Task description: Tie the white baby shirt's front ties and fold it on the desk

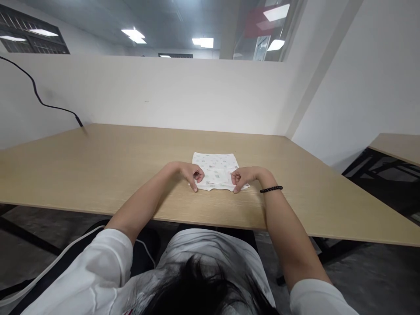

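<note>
A small white cloth (215,168) with a faint coloured print lies folded flat on the light wooden table (98,166), near its front edge. My left hand (192,174) rests on the cloth's near left corner, fingers curled in a pinch on the fabric edge. My right hand (243,177), with a black bead bracelet (271,189) on its wrist, pinches the near right corner the same way. Both forearms reach over the table edge from below.
A white partition wall (164,92) stands along the table's far side, a white wall (361,87) on the right. A black cable (42,103) hangs down to the table's far left corner. Another table (398,146) stands at the right.
</note>
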Available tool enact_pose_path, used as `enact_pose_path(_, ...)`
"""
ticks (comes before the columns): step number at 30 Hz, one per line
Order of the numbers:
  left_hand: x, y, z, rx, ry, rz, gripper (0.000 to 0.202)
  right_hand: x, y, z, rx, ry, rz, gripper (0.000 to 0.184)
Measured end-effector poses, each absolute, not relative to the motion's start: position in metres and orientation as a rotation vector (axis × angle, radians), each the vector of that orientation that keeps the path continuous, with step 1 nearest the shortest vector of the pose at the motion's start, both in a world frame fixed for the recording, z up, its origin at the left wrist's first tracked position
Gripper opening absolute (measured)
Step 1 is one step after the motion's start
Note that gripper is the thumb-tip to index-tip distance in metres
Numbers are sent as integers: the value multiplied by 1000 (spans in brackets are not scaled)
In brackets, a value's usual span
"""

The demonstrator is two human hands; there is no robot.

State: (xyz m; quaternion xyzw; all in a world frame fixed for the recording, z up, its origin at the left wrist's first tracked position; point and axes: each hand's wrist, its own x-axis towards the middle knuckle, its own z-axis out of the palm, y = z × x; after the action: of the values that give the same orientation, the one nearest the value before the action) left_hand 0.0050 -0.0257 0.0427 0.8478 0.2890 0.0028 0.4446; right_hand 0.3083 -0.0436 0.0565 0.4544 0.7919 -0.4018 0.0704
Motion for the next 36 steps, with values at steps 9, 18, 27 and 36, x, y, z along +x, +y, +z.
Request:
enact_pose_path(9,7,-33,49,2047,673,192,15,308,-40,55,1325,2452,-1087,25)
enact_pose_path(18,-1,-15,30,1829,830,650,29,316,-35,56,1598,2877,-1092,16)
enact_pose_path(27,-11,-3,19,2095,784,490,46,325,-31,45,1472,2794,-1283,35)
enact_pose_path(36,-10,-1,11,1995,643,773,57,326,-27,49,1523,2888,-1252,16)
